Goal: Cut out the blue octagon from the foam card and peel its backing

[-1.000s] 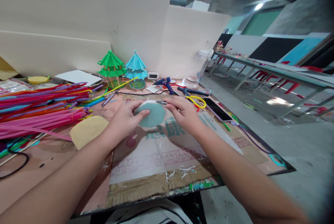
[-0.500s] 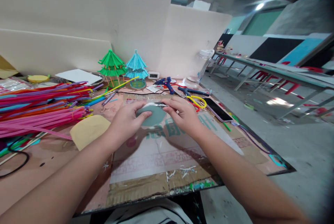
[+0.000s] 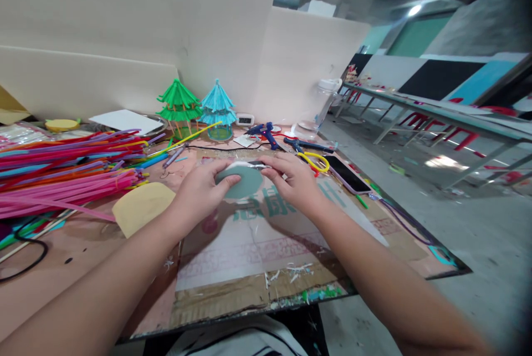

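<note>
A round grey-green disc (image 3: 243, 182) with a pale edge is held up over the cardboard mat. My left hand (image 3: 203, 187) grips its left side, thumb on the face and fingers behind. At the upper right of the rim, my right hand (image 3: 291, 179) pinches a thin, shiny piece (image 3: 256, 165) against or close to the edge; its kind is too small to tell. Below lies a cardboard sheet (image 3: 224, 300) under a printed plastic layer (image 3: 249, 248). A yellowish rounded card piece (image 3: 143, 209) rests left of my left forearm.
Bundled pipe cleaners (image 3: 70, 179) spread across the left. Green (image 3: 178, 104) and blue (image 3: 216, 107) two-tiered pavilion models stand at the back. A glue gun (image 3: 268, 133), yellow-handled scissors (image 3: 318, 162), a phone (image 3: 347, 174) and a clear bottle (image 3: 326, 102) lie or stand at the right.
The disc has tilted or shifted very slightly up between my hands. Both hands keep their grip in nearly the same place.
</note>
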Available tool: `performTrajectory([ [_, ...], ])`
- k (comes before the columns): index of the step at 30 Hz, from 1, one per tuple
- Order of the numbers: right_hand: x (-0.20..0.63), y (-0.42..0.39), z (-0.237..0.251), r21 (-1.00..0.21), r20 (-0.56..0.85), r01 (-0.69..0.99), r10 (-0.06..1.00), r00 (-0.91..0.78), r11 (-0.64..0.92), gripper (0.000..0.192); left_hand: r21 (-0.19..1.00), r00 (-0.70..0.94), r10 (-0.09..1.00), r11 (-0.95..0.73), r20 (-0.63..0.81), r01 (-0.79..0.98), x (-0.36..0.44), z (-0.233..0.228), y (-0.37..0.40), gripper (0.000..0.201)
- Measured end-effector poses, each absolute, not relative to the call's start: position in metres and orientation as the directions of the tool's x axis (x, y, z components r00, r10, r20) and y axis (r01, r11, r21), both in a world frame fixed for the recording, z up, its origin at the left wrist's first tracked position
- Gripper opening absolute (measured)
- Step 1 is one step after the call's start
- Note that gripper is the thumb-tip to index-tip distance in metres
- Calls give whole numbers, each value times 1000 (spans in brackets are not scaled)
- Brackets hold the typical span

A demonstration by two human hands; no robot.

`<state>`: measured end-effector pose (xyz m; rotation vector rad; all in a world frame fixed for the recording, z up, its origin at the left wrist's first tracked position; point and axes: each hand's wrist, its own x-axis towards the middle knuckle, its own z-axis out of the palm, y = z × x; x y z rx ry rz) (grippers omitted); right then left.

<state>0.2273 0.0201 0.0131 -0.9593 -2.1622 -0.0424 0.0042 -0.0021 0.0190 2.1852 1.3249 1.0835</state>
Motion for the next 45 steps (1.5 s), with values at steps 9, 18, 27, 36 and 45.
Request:
performTrajectory([
  [9,226,22,11,-277,654,630,623,-429,725,30,624,281,862,-500,422,601,4,20,-3,26],
  [18,223,20,9,-273,645,621,619,-449,735,31,607,273,860,-501,431,617,3,18,-2,28],
  [27,218,14,11,-268,627,628,627,-462,731,34,594,310,852,-518,421,616,8,14,-5,28],
  [36,220,14,13,-200,621,646,605,-498,737,36,593,317,846,-529,429,607,8,15,-6,29],
  [45,219,20,7,-341,651,618,652,-389,709,32,644,308,868,-496,391,582,7,14,-3,27],
])
